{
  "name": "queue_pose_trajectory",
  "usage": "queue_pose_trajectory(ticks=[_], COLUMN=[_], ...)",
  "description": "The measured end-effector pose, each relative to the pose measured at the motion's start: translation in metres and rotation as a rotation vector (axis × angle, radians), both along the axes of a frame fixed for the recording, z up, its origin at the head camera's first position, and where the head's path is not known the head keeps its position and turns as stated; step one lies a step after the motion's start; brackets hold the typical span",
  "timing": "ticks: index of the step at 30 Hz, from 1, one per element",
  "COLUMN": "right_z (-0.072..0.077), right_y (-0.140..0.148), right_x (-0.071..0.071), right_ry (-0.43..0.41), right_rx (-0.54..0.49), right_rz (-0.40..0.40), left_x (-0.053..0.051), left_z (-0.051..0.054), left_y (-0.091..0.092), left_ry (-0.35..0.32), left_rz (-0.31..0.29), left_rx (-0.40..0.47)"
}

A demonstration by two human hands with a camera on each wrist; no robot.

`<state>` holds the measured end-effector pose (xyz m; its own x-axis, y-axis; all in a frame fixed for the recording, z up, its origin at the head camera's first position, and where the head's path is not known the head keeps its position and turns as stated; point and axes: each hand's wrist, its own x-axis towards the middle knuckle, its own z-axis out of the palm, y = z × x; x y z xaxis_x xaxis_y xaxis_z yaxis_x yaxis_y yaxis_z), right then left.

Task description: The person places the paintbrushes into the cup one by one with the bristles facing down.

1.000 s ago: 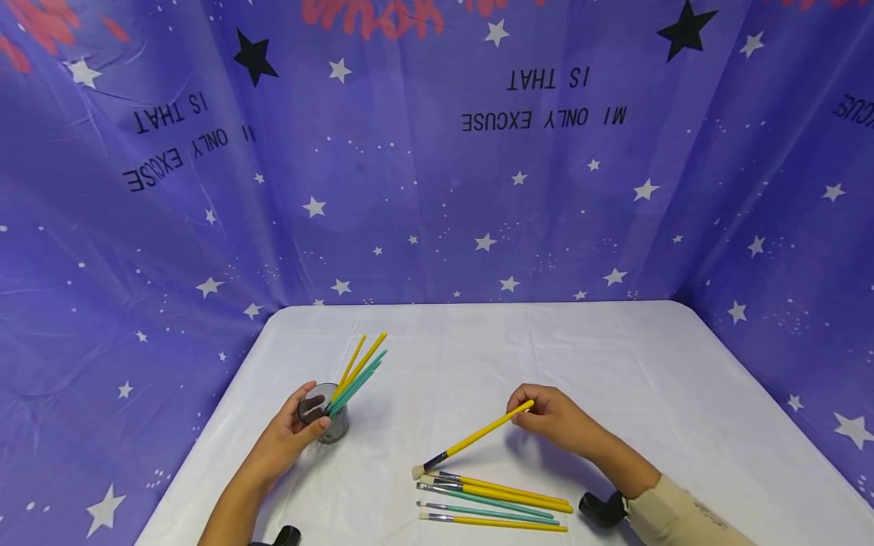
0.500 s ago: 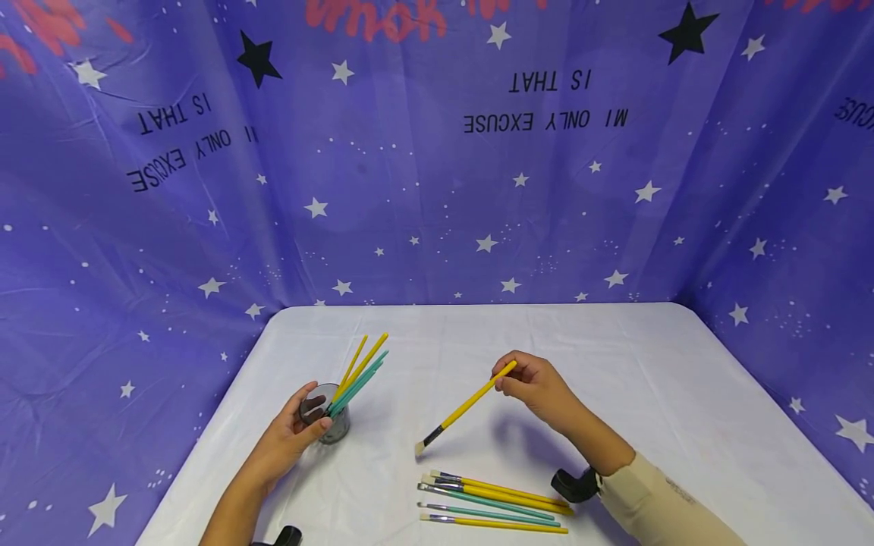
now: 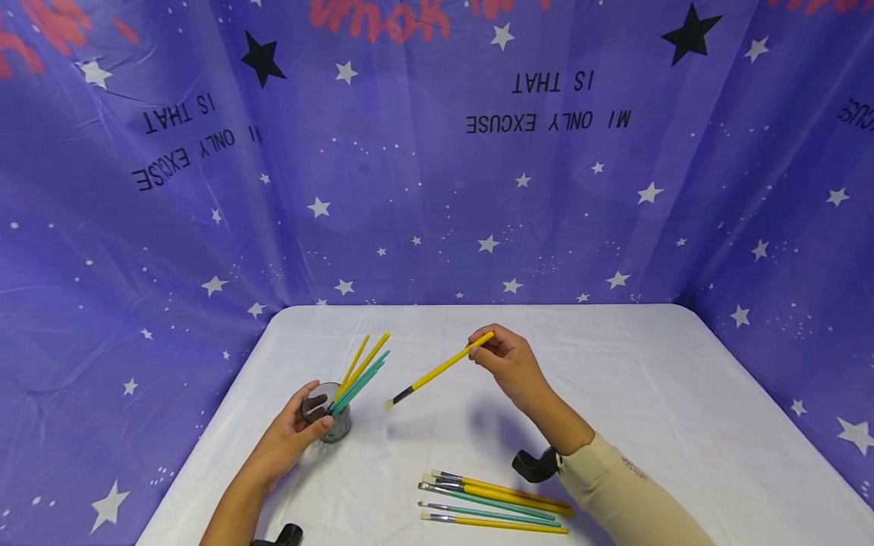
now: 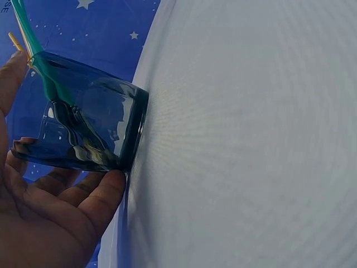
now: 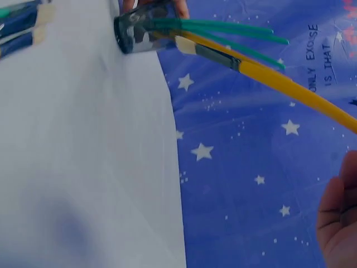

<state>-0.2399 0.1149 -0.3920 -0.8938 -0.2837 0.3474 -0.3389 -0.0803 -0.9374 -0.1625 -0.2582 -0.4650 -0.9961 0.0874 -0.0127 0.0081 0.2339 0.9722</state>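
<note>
My left hand (image 3: pixel 287 436) grips a dark, see-through glass (image 3: pixel 338 431) that stands on the table, fingers on its far side and thumb at the near rim. Yellow and teal paintbrushes (image 3: pixel 359 385) lean out of it to the right, bristles down, as the left wrist view confirms through the glass wall (image 4: pixel 106 111). Between the thumb and fingers of my right hand (image 3: pixel 510 368), near the handle's end, a yellow paintbrush (image 3: pixel 440 369) is pinched above the table. Its pale bristles point down and left toward the glass, still apart from it in the head view.
Several yellow and teal paintbrushes (image 3: pixel 495 500) lie in a loose row at the table's front, bristles to the left. A white cloth covers the table (image 3: pixel 628 379). Purple star-printed fabric (image 3: pixel 437 152) hangs behind and at both sides.
My right hand has lifted the yellow paintbrush from just behind the row and carried it up and left toward the glass. The left hand and the glass have stayed in place.
</note>
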Motion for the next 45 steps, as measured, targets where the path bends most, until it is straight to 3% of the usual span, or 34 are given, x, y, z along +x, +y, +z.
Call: queue_pose_trajectory(ticks=[11,20,32,45], right_z=[0.004,-0.004,0.004,-0.003], right_y=[-0.038,-0.066,-0.08,-0.096], right_x=[-0.007,-0.008,-0.007,-0.006], right_ry=[-0.018,-0.042,-0.006,-0.001], right_rx=[-0.126,-0.121,-0.178,-0.052], right_rz=[-0.043,-0.039,-0.062,0.031], left_x=[0.0,0.0,0.0,0.0], left_z=[-0.001,-0.001,-0.002,-0.002], left_y=[0.0,0.001,0.002,0.001], left_ry=[0.003,0.004,0.025,0.006], left_rz=[-0.001,-0.002,0.004,0.001], left_rx=[-0.002,0.008,0.019,0.028])
